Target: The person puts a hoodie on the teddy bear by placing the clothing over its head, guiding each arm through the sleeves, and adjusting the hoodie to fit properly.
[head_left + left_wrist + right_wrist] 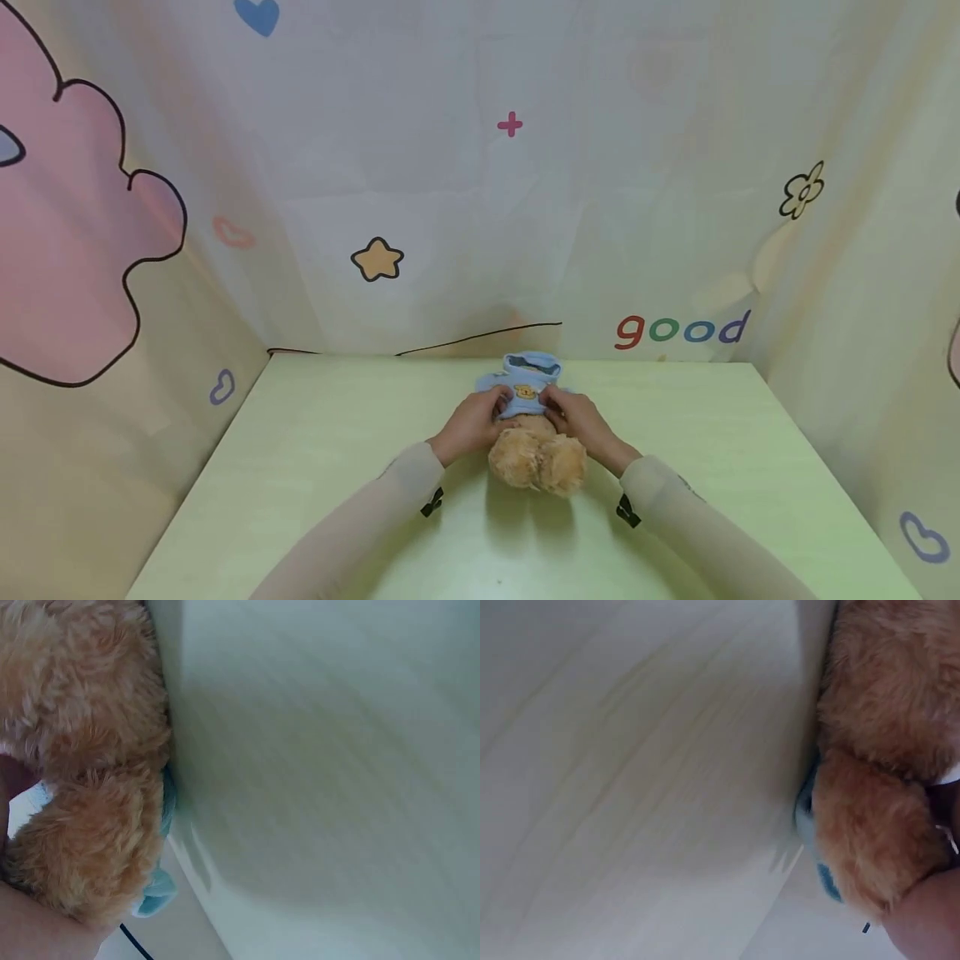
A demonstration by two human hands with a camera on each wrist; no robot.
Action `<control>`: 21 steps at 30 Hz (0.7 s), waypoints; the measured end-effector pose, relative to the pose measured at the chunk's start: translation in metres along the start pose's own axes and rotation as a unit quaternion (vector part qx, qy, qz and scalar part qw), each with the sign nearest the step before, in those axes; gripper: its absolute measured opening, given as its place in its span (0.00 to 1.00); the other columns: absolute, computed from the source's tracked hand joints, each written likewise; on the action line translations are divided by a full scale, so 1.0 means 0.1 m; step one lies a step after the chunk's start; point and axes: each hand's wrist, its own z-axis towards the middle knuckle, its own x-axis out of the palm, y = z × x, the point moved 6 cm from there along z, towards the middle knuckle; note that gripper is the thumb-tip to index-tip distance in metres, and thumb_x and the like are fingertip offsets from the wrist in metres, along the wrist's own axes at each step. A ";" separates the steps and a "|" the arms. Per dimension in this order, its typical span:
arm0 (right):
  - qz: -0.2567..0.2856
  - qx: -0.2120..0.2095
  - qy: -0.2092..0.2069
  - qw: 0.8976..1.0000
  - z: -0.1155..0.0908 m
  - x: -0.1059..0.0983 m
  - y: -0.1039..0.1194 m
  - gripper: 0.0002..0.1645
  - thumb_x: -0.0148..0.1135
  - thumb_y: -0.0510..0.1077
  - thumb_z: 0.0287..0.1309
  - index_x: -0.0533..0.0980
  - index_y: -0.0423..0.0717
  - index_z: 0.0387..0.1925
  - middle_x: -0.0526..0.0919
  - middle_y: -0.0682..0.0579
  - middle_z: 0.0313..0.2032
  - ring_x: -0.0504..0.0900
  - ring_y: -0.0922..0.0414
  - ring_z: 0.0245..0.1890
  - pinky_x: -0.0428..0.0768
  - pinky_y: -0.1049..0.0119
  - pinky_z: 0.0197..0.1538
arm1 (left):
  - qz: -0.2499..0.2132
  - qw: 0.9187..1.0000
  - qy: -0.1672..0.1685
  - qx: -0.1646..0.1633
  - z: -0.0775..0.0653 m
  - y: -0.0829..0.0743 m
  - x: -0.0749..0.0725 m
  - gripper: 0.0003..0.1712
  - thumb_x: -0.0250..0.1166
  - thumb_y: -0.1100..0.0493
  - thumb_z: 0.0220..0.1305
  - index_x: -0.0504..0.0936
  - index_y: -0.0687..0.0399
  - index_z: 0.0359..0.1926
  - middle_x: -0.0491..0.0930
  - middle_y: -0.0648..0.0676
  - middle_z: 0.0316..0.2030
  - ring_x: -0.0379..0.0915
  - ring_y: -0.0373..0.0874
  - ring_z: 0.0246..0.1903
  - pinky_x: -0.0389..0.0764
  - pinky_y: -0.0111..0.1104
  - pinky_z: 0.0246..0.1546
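A tan plush toy point(537, 460) lies on the table, its two fluffy round ends nearest me. Over its far part sits a small light-blue shirt point(523, 404) with a bear print, its neck opening towards the back wall. My left hand point(474, 423) pinches the shirt's lower edge on the left side, and my right hand point(581, 421) pinches it on the right. Curly fur of the toy point(90, 697) fills the left wrist view, with a bit of blue cloth point(156, 892) below. In the right wrist view the fur point(885, 832) hides most of the right fingers.
A pale green-yellow table point(337, 417) carries the toy near its back edge. Behind it hangs a printed curtain point(450, 183), with more curtain along the left and right sides. Small black bows point(432, 502) show by both sleeves.
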 end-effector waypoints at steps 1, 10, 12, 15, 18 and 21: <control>0.008 -0.005 0.004 1.000 -0.01 -0.01 -0.01 0.05 0.57 0.36 0.60 0.72 0.48 0.36 0.81 0.52 0.30 0.73 0.61 0.26 0.71 0.69 0.32 | 0.004 1.000 -0.002 0.001 0.00 -0.01 0.00 0.21 0.67 0.50 0.57 0.74 0.52 0.49 0.79 0.48 0.33 0.73 0.38 0.32 0.73 0.28 0.35; 0.116 -0.012 0.105 0.988 -0.15 0.03 -0.08 0.11 0.56 0.42 0.62 0.69 0.44 0.45 0.80 0.45 0.42 0.79 0.53 0.43 0.77 0.65 0.43 | 0.035 0.999 -0.006 0.007 -0.05 -0.08 0.03 0.09 0.65 0.57 0.58 0.82 0.56 0.38 0.79 0.51 0.32 0.72 0.39 0.31 0.73 0.27 0.33; 0.154 0.005 0.138 0.978 -0.19 0.04 -0.10 0.18 0.60 0.46 0.59 0.68 0.45 0.48 0.78 0.45 0.46 0.76 0.52 0.48 0.76 0.63 0.48 | 0.033 0.999 -0.010 0.008 -0.06 -0.08 0.03 0.08 0.66 0.56 0.58 0.82 0.55 0.36 0.78 0.51 0.31 0.70 0.39 0.29 0.71 0.27 0.31; 0.177 -0.006 0.155 0.972 -0.22 0.03 -0.08 0.28 0.66 0.49 0.52 0.66 0.45 0.51 0.76 0.45 0.50 0.74 0.51 0.52 0.75 0.61 0.52 | 0.043 0.999 -0.010 0.007 -0.06 -0.08 0.03 0.05 0.65 0.56 0.58 0.81 0.52 0.31 0.76 0.51 0.28 0.66 0.38 0.26 0.66 0.27 0.28; 0.155 -0.042 0.141 0.977 -0.24 0.01 -0.01 0.23 0.65 0.49 0.54 0.68 0.46 0.47 0.77 0.49 0.44 0.76 0.56 0.45 0.74 0.65 0.48 | 0.061 0.998 -0.007 0.011 -0.06 -0.09 0.04 0.07 0.65 0.58 0.57 0.76 0.52 0.26 0.72 0.50 0.25 0.61 0.38 0.25 0.61 0.27 0.27; 0.121 -0.079 0.116 0.983 -0.24 0.01 0.06 0.13 0.64 0.47 0.55 0.70 0.48 0.40 0.77 0.54 0.36 0.73 0.62 0.35 0.72 0.69 0.41 | 0.076 0.997 -0.008 0.017 -0.07 -0.09 0.06 0.11 0.65 0.62 0.52 0.71 0.51 0.21 0.67 0.47 0.23 0.60 0.38 0.26 0.60 0.27 0.27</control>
